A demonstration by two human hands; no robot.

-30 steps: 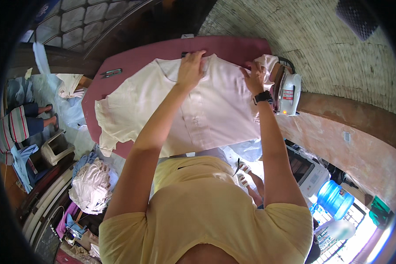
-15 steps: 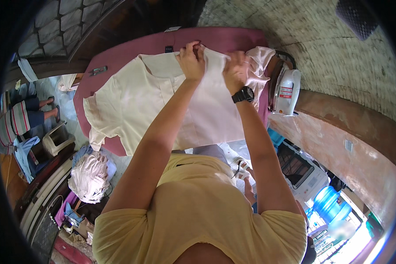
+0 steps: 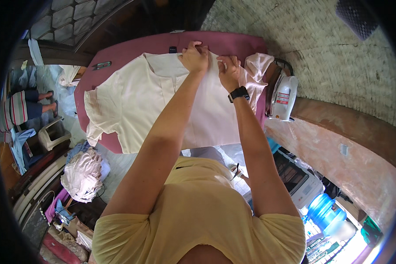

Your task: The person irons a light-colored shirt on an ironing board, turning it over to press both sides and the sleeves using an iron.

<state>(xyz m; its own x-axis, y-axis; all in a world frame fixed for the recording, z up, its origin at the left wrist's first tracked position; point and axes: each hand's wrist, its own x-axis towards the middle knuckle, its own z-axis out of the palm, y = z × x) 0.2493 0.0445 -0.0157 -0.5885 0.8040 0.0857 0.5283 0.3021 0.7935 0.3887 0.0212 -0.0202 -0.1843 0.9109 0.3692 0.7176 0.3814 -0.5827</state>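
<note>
A cream short-sleeved shirt (image 3: 136,101) lies spread flat on a maroon padded ironing table (image 3: 132,48), collar toward the far edge. My left hand (image 3: 194,57) pinches the shirt fabric at the far edge, close to the collar. My right hand (image 3: 229,71), with a black watch on its wrist, grips the same fabric just to the right, the two hands nearly touching. A pale pink cloth (image 3: 258,72) lies bunched on the table beside my right hand.
A white electric iron (image 3: 283,97) stands at the table's right end. A metal clip (image 3: 102,66) lies at the far left of the table. Piled clothes (image 3: 81,174) sit on the floor to the left; a person's legs (image 3: 35,99) are further left. A blue water jug (image 3: 324,210) stands at lower right.
Both hands have moved along the shirt's far edge and drawn close together, the right hand coming in from the shoulder side. The shirt's right shoulder now lies folded inward.
</note>
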